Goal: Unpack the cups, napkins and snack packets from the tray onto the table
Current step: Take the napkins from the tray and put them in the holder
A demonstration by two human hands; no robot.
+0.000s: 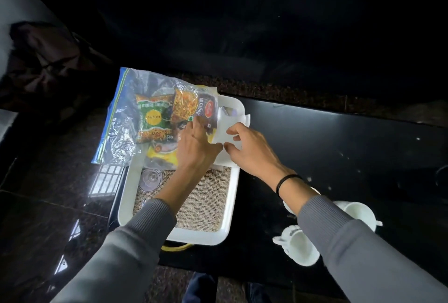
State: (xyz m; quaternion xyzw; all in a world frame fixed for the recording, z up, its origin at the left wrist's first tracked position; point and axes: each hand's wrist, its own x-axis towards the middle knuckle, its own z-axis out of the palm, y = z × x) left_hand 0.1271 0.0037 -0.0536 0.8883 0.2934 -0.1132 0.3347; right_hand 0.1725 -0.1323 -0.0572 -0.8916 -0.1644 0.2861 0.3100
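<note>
A white tray (231, 202) with a burlap liner (203, 205) sits on the black table (339, 147). A clear zip bag (126, 118) holding several snack packets (155, 118) lies over the tray's far left end. White napkins (229, 128) lie at the tray's far right corner. My right hand (247, 147) pinches the napkins' near edge. My left hand (196, 147) rests flat on the bag and packets beside them. White cups (300, 247) stand on the table right of the tray, partly behind my right sleeve. A clear glass lid (151, 179) lies in the tray.
A second white cup (358, 213) stands further right on the table. A yellow cable (177, 247) shows under the tray's near edge. Dark cloth (48, 60) lies at the far left. Glossy stone floor surrounds the table.
</note>
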